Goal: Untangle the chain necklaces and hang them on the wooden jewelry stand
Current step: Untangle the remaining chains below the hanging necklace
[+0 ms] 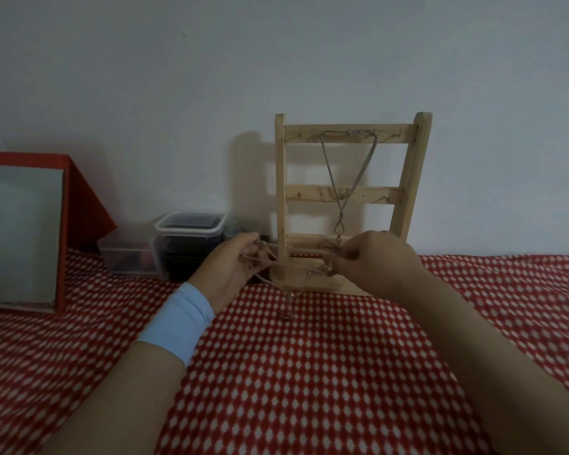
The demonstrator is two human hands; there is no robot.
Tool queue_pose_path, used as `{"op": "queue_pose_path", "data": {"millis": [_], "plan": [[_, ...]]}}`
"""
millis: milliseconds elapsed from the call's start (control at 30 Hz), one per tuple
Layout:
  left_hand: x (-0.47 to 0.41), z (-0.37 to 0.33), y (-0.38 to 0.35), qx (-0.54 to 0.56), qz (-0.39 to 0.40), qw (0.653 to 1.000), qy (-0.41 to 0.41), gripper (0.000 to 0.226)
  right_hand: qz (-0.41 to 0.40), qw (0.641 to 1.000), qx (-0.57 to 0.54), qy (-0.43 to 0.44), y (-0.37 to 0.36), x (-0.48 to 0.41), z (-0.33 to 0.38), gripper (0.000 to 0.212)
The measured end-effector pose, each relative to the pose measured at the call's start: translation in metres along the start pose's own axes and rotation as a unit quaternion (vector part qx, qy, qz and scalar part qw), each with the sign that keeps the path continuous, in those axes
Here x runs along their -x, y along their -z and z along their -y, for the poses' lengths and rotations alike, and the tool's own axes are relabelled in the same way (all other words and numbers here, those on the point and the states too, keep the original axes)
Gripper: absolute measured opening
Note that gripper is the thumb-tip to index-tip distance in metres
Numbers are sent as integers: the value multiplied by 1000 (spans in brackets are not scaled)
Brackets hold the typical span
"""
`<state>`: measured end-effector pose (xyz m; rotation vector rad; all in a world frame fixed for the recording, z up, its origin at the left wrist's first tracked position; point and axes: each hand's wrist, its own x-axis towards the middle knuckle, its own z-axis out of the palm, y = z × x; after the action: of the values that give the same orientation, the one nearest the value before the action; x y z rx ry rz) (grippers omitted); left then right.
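While the left hand (234,261) keeps a narrow grip, fingers curled round several loops of the tangled chains (296,254), the right hand (375,261) pinches the same bundle at its three o'clock end, fingertips pressed close together. Between the two grips the chains run as thin, pale metal strands, pulled nearly level and crossing one another. Some slack droops toward six o'clock, where a small dark pendant (286,315) dangles just above the red cloth (309,372) with its white diamond pattern. A light blue wristband (178,318) wraps the left wrist.

Directly behind the hands, at twelve o'clock, stands the wooden jewelry stand (280,192), a pale ladder-like frame with three rails and small pegs, its base on the cloth and its back near the wall. One silver necklace (331,174) already hangs from the top rail, its two sides narrowing to a point by the lowest rail. At ten o'clock from the hands sit clear plastic containers (191,224) with dark contents, and at nine o'clock leans a red-framed mirror (20,234).
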<state>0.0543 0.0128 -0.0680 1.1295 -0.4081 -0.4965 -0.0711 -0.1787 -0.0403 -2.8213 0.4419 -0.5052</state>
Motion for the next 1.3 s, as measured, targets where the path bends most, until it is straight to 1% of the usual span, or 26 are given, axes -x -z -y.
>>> {"op": "queue_pose_path", "data": {"millis": [67, 100, 133, 167, 233, 300, 367, 467, 533, 600, 667, 700, 767, 833, 900, 933, 1000, 1067, 1133, 1233, 1300], "plan": [[3, 0, -3, 46, 7, 999, 5, 40, 10, 999, 49, 14, -1, 0, 1, 34], [4, 0, -4, 56, 15, 998, 3, 37, 21, 999, 39, 18, -2, -2, -1, 35], [5, -1, -3, 54, 27, 998, 0, 36, 35, 999, -11, 18, -2, -2, -2, 35], [6, -2, -2, 44, 45, 998, -4, 36, 55, 995, -87, 13, -2, -3, -4, 35], [7, -5, 1, 25, 79, 996, -14, 36, 86, 970, -227, -2, -1, -3, -6, 36], [8, -6, 1, 14, 85, 996, -16, 37, 102, 949, -298, -17, 1, -3, -7, 36], [11, -8, -4, -12, 73, 997, -16, 31, 121, 938, -325, -15, 0, -3, -7, 34], [16, -11, -10, -44, 56, 997, -23, 14, 124, 935, -332, 4, 1, -3, -8, 31], [19, -14, -11, -66, 66, 995, -34, 16, 107, 940, -324, 18, 0, -5, -11, 27], [22, -16, -11, -93, 73, 991, -54, 20, 104, 940, -324, 32, -2, -7, -13, 14], [26, -16, -10, -112, 72, 988, -74, 31, 115, 938, -326, 37, -3, -7, -13, 14], [28, -15, -10, -112, 69, 988, -79, 31, 126, 939, -316, 39, -3, -6, -12, 15], [31, -14, -8, -97, 55, 991, -72, 24, 162, 946, -277, 43, -3, -6, -11, 16], [35, -14, -4, -91, -3, 994, -54, 24, 209, 947, -236, 53, -4, -5, -8, 16], [40, -12, 4, -108, -81, 990, -31, 24, 265, 934, -229, 74, -6, -1, -2, 15], [43, -10, 10, -120, -103, 987, -12, 22, 293, 925, -227, 80, -8, 1, 2, 15], [52, -5, 22, -156, -104, 981, 44, 16, 351, 910, -207, 81, -10, 6, 11, 10], [63, 0, 32, -211, -94, 968, 98, 13, 412, 886, -200, 69, -13, 10, 17, 5], [74, 2, 41, -287, -108, 945, 118, 8, 454, 864, -208, 60, -17, 13, 22, 4], [81, 3, 52, -463, -127, 871, 106, 4, 463, 857, -223, 32, -19, 14, 26, 7], [85, 3, 57, -552, -121, 820, 87, 28, 455, 862, -222, 22, -18, 15, 28, 13]]}}
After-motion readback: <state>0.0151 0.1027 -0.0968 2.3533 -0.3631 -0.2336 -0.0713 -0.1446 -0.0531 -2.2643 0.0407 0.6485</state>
